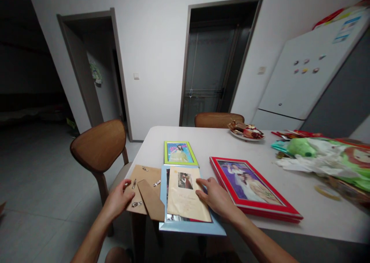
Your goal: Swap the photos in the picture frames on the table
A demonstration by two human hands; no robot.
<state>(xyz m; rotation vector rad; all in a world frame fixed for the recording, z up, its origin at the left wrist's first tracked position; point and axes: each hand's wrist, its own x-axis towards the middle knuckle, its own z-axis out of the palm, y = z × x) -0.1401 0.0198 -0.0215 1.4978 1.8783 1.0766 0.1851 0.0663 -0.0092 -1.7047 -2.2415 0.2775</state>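
While the half-open left hand [118, 199] touches the brown board [152, 174], the spread right hand [215, 196] touches paper [185, 199].

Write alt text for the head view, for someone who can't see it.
A person's right hand touches a cream sheet on a blue frame; the left hand is at the edge of a brown board with metal clips. A green frame and stacked red frames lie nearby on a white table.

Bare forearms [94, 234] rise from the lower edge, converging. Left hand [118, 197]: fingers bent, thumb [130, 196] directed inward, apart from the index fingertip. Right hand [215, 195]: back uppermost, index finger [202, 182] and thumb extended leftward, parted.
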